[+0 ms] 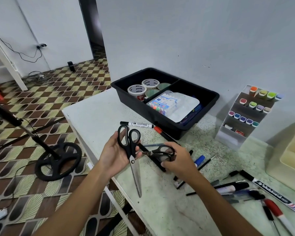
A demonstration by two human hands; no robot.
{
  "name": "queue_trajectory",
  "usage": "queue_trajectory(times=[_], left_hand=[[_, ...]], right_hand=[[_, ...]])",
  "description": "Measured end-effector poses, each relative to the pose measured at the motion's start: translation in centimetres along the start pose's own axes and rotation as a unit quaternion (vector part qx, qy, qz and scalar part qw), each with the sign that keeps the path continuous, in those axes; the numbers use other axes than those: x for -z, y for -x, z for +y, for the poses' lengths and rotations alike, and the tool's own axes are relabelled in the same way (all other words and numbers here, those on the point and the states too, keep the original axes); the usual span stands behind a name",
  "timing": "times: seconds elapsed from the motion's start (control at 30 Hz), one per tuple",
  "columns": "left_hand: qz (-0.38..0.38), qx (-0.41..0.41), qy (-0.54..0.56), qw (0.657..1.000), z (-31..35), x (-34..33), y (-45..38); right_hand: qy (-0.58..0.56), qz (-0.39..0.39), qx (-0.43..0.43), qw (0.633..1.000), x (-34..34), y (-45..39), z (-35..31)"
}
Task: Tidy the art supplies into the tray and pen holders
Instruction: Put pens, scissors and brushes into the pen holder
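- We've got the large scissors (132,150) in the left hand (117,155): fingers curl around the handle loops, palm up, gripping them over the near table (95,116) edge.
- Right hand (179,160) pinches the small scissors (160,153) at their handle loops, just right of the left hand's fingertips.
- Handling, as we judge it: both pairs are rigid steel and plastic, light to moderate weight, not fragile. Blades are smooth and pointed, so we'd keep hold at the handles or pivot, never the tips.
- Large pair: long axis runs from the handles, away from us at the palm, to the tip, toward us and slightly right, hanging below the hand. Blades closed.
- Small pair: long axis roughly sideways; handles under the right hand, closed blades pointing left toward the left hand, tips close to the large pair's pivot. Contact unclear.
- Tray (119,85) sits beyond both hands, tape rolls (137,91) in its left section, a pen pack (162,103) in the right.
- Loose markers (232,187) lie right of the right hand; the marker rack (228,138) stands further beyond.
- Watch the long tip when swinging toward the tray.
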State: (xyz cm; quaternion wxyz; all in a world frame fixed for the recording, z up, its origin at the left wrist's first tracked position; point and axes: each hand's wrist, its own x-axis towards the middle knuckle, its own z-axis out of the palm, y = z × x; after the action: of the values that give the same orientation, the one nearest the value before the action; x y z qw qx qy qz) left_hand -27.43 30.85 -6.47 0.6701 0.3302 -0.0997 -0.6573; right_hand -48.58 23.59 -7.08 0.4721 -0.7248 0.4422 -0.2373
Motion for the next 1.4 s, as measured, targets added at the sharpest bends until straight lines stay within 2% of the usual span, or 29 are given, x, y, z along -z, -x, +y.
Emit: queue_trajectory(times=[0.07,0.2,0.37,0.47,0.6,0.87,1.1,1.27,1.4], left_hand=[[-0.001,0.004,-0.001,1.000,-0.2,-0.2,-0.3],[0.004,0.011,-0.012,1.000,-0.5,-0.7,-0.8],[-0.010,0.013,-0.011,1.000,-0.9,-1.4,-1.1],[-0.014,0.019,-0.013,1.000,-1.2,-1.9,-1.3],[-0.021,0.023,-0.017,0.999,-1.7,-2.6,-1.5],[-0.043,0.028,-0.025,0.998,-2.2,-3.5,-1.7],[-0.095,0.046,-0.070,0.992,-3.8,-5.7,-1.7],[-0.131,0.051,-0.137,0.981,-4.8,-7.0,-1.5],[-0.133,0.005,-0.193,0.972,-6.0,-7.8,-1.7]], right_hand=[[-0.092,-0.005,-0.026,0.995,0.6,0.0,0.3],[-0.183,0.034,-0.043,0.981,1.2,0.1,0.9],[-0.329,0.109,-0.096,0.933,1.3,-0.3,0.7],[-0.378,0.134,-0.112,0.909,1.5,-0.6,0.5],[-0.410,0.142,-0.089,0.896,1.9,-0.8,0.1],[-0.362,0.150,0.012,0.920,3.0,-0.8,-1.0],[-0.221,0.076,0.057,0.971,2.8,-1.1,-3.2],[-0.151,0.139,0.068,0.976,3.1,-1.1,-3.5],[-0.097,0.190,0.078,0.974,4.1,-0.7,-3.4]])
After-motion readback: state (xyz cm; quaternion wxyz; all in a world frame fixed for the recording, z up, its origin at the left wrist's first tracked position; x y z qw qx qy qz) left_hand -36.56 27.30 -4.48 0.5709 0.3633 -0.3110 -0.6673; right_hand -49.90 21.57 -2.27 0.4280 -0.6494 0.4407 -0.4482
